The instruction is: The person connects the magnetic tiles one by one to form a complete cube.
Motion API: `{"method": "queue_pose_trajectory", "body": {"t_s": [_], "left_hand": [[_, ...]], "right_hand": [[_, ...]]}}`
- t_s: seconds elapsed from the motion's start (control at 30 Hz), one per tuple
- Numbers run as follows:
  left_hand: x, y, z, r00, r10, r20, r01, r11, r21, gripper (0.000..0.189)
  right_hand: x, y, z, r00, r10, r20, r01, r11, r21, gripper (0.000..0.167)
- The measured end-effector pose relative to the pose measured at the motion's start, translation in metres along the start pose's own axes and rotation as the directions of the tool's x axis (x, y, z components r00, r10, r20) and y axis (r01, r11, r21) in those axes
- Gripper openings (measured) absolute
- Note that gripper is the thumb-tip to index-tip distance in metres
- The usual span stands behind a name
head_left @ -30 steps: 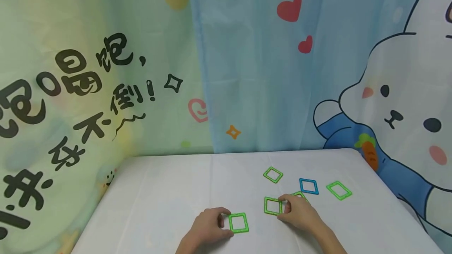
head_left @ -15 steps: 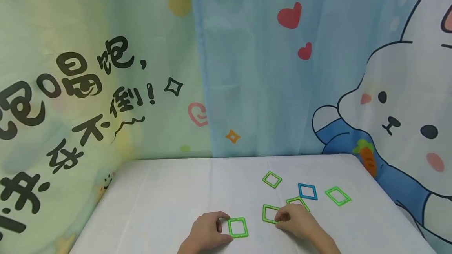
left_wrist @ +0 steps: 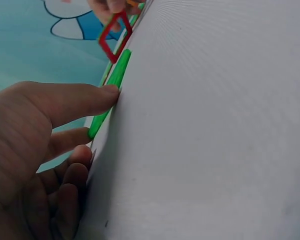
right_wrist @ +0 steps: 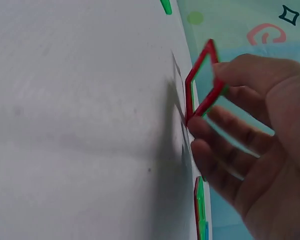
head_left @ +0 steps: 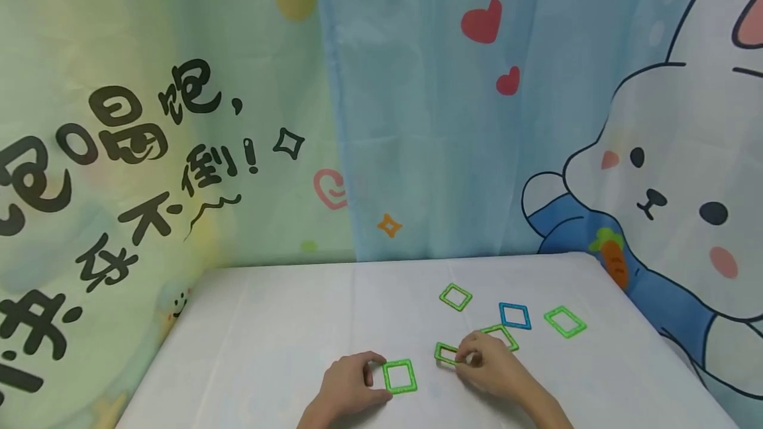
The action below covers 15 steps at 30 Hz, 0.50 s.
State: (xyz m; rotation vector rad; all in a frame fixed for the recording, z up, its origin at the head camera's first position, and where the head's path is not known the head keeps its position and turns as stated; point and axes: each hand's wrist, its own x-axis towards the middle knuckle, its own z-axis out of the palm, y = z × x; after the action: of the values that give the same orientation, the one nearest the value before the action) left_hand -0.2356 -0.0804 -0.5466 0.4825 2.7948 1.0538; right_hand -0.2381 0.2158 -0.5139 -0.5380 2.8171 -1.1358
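Note:
My left hand [head_left: 348, 386] holds a green open square building tile [head_left: 412, 376] by its left side, thumb on the near corner and a finger on the far one. In the left wrist view that green tile [left_wrist: 121, 67] appears edge-on, low over the white surface. To the right, my right hand [head_left: 497, 366] pinches a second square tile [head_left: 438, 352] by its right side, holding it tilted. The right wrist view shows the red face of this tile [right_wrist: 189, 97], with green on its other side. Some of its right edge is behind my fingers.
Just behind my right hand lies a green tile [head_left: 510, 337], partly covered. Farther back are another green tile [head_left: 464, 304], a blue tile [head_left: 514, 326] and a green one [head_left: 575, 331] at the right. A printed curtain [head_left: 417, 151] hangs behind the white table [head_left: 268, 323].
My right hand has shifted slightly left and tipped its tile up from lying nearly flat. More of the green tile behind that hand shows. My left hand keeps its hold.

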Motion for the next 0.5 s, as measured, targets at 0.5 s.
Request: {"method": "queue_pose_trajectory", "body": {"t_s": [0.5], "left_hand": [[0.0, 0.003, -0.002, 1.0, -0.009, -0.004, 0.009, 1.0, 0.025, 0.052]], "right_hand": [[0.02, -0.008, 0.009, 0.969, 0.002, -0.248, -0.017, 0.998, -0.06, 0.015]]}}
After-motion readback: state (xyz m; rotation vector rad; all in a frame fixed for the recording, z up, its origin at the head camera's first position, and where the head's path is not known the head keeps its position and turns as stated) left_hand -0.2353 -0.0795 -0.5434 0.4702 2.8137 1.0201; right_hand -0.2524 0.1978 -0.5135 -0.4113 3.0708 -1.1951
